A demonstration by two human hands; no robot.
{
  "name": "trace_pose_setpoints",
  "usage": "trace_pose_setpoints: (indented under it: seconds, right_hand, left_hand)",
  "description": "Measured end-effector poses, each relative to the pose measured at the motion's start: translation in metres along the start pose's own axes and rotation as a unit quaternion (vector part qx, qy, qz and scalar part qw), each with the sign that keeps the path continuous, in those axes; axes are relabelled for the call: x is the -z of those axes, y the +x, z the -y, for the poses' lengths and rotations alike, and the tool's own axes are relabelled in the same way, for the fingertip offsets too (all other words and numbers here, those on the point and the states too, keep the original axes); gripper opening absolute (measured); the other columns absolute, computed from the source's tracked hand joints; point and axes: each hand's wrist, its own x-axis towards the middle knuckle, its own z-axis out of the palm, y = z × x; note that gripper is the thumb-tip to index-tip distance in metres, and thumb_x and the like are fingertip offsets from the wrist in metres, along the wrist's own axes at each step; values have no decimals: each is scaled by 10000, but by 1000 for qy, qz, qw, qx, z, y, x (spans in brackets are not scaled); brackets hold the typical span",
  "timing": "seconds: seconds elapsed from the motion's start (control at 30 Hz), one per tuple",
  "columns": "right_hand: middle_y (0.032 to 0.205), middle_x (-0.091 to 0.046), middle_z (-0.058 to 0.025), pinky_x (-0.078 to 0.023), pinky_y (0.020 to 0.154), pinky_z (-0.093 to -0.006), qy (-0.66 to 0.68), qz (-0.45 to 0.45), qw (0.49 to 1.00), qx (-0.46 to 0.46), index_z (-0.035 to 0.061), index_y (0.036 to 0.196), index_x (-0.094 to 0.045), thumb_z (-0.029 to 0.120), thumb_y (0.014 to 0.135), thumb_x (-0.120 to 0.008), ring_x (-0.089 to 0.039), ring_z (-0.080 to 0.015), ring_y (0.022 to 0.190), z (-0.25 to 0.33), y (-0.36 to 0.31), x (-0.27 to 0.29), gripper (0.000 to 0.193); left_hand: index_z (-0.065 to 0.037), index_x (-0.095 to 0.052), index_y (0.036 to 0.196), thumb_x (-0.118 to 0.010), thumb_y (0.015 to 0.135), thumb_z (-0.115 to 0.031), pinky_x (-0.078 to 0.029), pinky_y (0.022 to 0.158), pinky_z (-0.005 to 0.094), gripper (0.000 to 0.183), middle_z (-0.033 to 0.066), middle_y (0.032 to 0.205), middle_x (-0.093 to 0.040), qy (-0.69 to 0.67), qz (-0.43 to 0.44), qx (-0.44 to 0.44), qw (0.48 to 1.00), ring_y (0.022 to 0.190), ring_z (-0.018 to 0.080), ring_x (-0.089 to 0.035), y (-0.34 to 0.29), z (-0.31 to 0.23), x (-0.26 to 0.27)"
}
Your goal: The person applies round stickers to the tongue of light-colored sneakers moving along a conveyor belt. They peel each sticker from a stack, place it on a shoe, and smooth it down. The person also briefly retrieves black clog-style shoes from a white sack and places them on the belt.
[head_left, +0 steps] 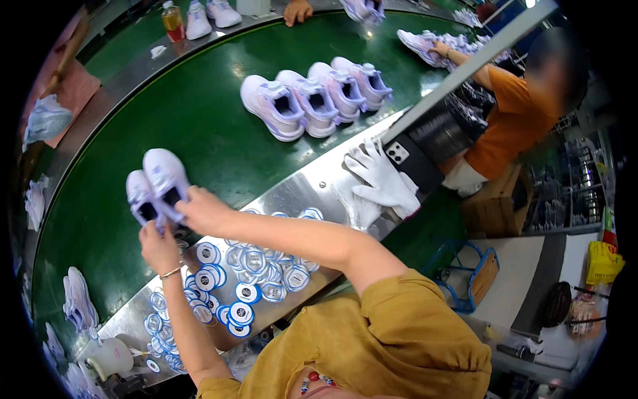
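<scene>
A pair of pale lavender sneakers [163,174] stands on the green conveyor belt, toes pointing away from me. My left hand [159,247] is closed at the heel of the left sneaker [139,194]. My right hand [201,209] grips the right sneaker by the heel and collar, its arm reaching across my front. Below my hands, many round white tags with blue rims [254,261] lie in loose heaps on the metal ledge [306,186]. Some of these tags are hidden behind my right forearm.
Several matching sneakers [319,100] stand in a row farther along the belt [219,159]. White gloves [382,178] and a black phone [407,156] lie on the ledge to the right. A co-worker in orange [525,120] handles shoes beyond a slanted grey bar [472,66].
</scene>
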Motion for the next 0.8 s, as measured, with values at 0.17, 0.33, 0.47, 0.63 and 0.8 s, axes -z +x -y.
trace_pose_setpoints:
  seconds: [0.17,0.33,0.47,0.63,0.8]
  right_hand:
    - [1046,-597,-225,-473,841,-438,151,65,986,-12,15,1113,-584,86,756,-581,-583,-376,971,15,4,58,365]
    - [811,-661,-82,-500,673,-316,13,-1,995,-102,59,1003,-654,128,802,-617,-637,-207,737,-47,-58,219,215]
    - [899,-669,-164,-504,749,-392,-130,122,942,-284,33,896,-677,223,754,-624,-643,-309,847,-79,-130,289,243]
    - [840,-655,-180,-493,741,-419,-194,148,930,-274,18,815,-670,241,738,-621,-623,-347,848,-80,-149,239,241]
    - [813,-635,-100,-460,642,-343,-46,11,969,-243,21,786,-678,150,783,-636,-605,-226,738,-86,-171,251,136]
  left_hand:
    - [-34,-501,1249,-713,765,-153,-438,910,366,542,189,1226,-545,-197,99,53,974,1099,317,-547,1,52,29]
    - [-4,-504,1252,-626,832,-50,-413,945,372,440,152,1253,-537,-181,-13,-17,983,1145,271,-523,-25,-21,96]
    - [9,-556,1153,-634,807,-8,-459,873,353,355,158,1135,-598,-281,104,-124,946,1033,302,-579,-50,-110,94]
    - [4,-558,1108,-624,773,37,-463,866,392,343,179,1101,-600,-359,172,-273,876,1006,343,-575,-101,-223,62]
    - [38,-540,1143,-661,762,-55,-437,937,413,410,216,1192,-550,-331,152,-306,880,1126,361,-524,-147,-282,32]
